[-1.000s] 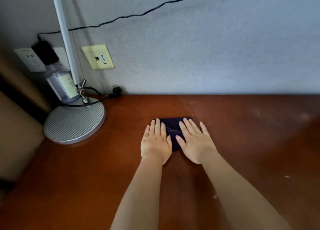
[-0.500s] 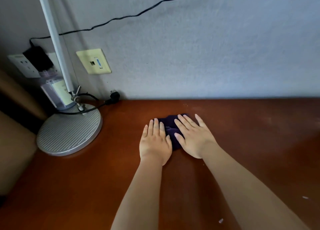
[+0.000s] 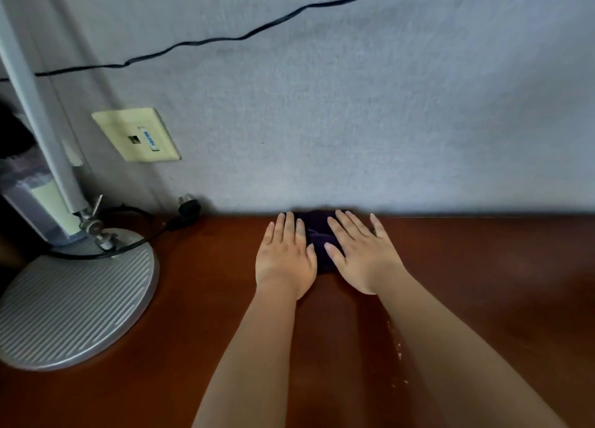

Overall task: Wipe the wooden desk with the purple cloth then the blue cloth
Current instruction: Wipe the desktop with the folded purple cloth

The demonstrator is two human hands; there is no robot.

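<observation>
A dark purple cloth (image 3: 317, 234) lies bunched on the reddish-brown wooden desk (image 3: 483, 283), pressed up against the grey wall at the desk's far edge. My left hand (image 3: 285, 255) rests flat on the cloth's left side, fingers together and stretched out. My right hand (image 3: 360, 254) lies flat on its right side, fingers slightly spread. Most of the cloth is hidden under both palms; only a strip shows between them. No blue cloth is in view.
A desk lamp with a round ribbed silver base (image 3: 74, 302) and slanted pole stands at the left. A black plug and cable (image 3: 188, 207) lie by the wall. A wall socket plate (image 3: 136, 134) and a bottle (image 3: 29, 196) are behind the lamp.
Both hands have pushed the purple cloth away from me across the desk until it reached the wall. The cloth is more bunched than before.
</observation>
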